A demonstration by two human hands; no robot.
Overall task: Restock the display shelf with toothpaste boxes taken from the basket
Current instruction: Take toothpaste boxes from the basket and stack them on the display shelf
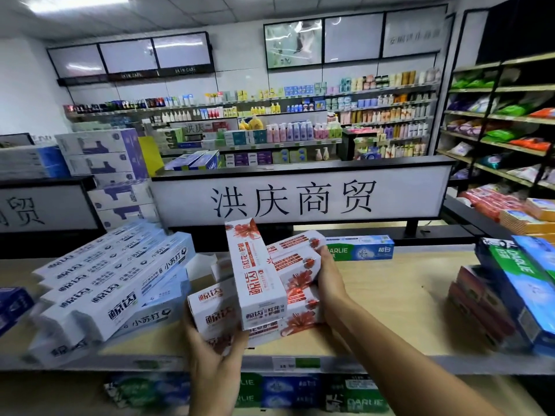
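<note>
The red-and-white toothpaste boxes [300,277] are sitting as a loose bundle over the front middle of the display shelf [396,295], between the person's two hands. Each box is long and white, carrying a red flower print and red and black lettering. They are lying stacked and fanned, their long sides running away from the camera. The top box [255,274] is lying across the others at a slant, its far end tipping up and to the left. Whether the lowest box is touching the wooden board cannot be told.

The left hand [210,352] is gripping the near ends of the bundle from below, thumb on the left side and fingers curling up round the right. The right hand [330,283] is clasping the bundle's right side, palm against the boxes and fingers wrapping over their far edge.

Just to the left, blue-and-white boxes [114,283] are leaning in a slanted pile. A green-and-blue Darlie box [360,247] is lying at the back of the shelf behind the right hand. More Darlie boxes [516,283] are standing stacked at the right end. A white sign [300,196] with large black characters is standing above the shelf.
</note>
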